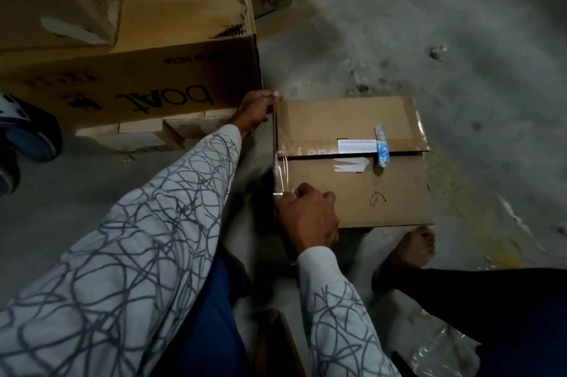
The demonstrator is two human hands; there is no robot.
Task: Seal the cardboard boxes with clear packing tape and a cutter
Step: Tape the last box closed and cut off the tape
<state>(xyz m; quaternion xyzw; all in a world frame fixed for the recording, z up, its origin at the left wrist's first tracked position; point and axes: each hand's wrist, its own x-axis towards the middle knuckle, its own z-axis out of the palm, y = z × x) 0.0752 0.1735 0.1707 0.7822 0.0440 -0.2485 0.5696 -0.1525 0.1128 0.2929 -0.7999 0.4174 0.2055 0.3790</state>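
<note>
Tape (277,159) first: stretches as one clear strip down the left edge of the box (352,189), pulled taut between both hands, presumably to cap the seam end and lock the two top flaps down. Looks not yet pressed flat, more hovering over the edge than stuck

Box next: sits on the concrete floor (429,24), flaps folded shut, seam running left to right across the middle, with a white label (357,146) and a bluish scrap (382,151) over it. Parked just beside the big printed carton (138,91) on the left, with a bare foot (414,243) tucked against the near right corner, probably to stop any sliding under the pull

Left hand (257,108): reaches out long, arm nearly straight, fingers curled and pinching the far end of the strip at the far left corner

Right hand (308,212): stays in close at the near left corner, knuckles up, fingers curled tight round the near end of the strip

No cutter anywhere in sight, so guessing cut not yet done. Also some crumpled plastic film (441,343) down at the bottom right
</note>
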